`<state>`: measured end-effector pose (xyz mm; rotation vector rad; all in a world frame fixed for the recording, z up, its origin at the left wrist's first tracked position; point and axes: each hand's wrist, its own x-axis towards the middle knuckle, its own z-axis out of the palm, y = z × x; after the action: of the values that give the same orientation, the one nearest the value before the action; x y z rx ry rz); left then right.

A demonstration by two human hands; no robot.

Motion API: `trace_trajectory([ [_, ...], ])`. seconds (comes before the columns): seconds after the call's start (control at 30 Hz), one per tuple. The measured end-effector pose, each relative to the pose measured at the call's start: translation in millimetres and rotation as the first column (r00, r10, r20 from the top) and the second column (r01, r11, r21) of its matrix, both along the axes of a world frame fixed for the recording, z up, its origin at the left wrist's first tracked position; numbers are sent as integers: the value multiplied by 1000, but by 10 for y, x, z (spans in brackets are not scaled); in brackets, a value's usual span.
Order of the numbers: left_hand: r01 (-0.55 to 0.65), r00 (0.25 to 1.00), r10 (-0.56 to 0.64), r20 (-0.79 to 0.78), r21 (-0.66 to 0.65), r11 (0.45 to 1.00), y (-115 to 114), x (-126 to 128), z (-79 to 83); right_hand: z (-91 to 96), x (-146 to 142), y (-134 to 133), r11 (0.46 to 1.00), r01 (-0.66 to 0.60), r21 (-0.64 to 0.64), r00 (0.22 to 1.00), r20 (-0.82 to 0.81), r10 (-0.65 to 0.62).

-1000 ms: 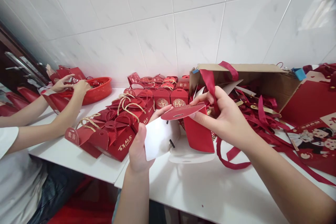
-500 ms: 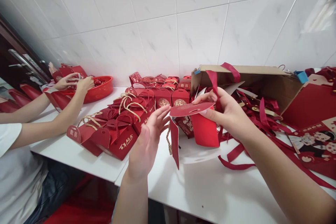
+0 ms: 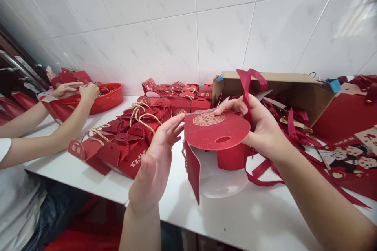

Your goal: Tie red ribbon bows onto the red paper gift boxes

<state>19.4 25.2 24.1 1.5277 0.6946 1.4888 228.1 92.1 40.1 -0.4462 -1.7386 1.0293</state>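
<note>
A red paper gift box (image 3: 216,131) with its flaps spread open is in front of me. Its rounded flap carries a gold round emblem and an oval slot, and the white inside shows below. My right hand (image 3: 260,127) grips the box by its right side, fingers on top and thumb at the flap. A dark red ribbon (image 3: 246,86) loops up by those fingers. On the left, my left hand (image 3: 156,164) is open, fingers stretched, their tips at the box's left edge; whether they touch it I cannot tell. A twisted gold cord (image 3: 184,155) shows behind the box's left flap.
Several finished-looking red boxes (image 3: 108,149) with cords stand left and behind. A cardboard carton (image 3: 318,102) full of ribbons lies on its side at right, near a red printed bag (image 3: 344,121). A co-worker's hands (image 3: 86,92) work beside a red basin (image 3: 113,96).
The box has tipped so its rounded flap faces me more, showing the gold emblem. My left hand has shifted slightly left and down, still open. My right hand keeps its grip.
</note>
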Motion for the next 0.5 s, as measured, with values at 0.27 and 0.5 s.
trace_trajectory([
  [0.27,-9,1000,9,5,39,999,-10,-1,8,56,3,-76,996,82,23,996,21,-83],
  [0.5,38,995,-36,89,-23,999,17,28,-12,115,-8,-164,987,160,-4,986,39,-160],
])
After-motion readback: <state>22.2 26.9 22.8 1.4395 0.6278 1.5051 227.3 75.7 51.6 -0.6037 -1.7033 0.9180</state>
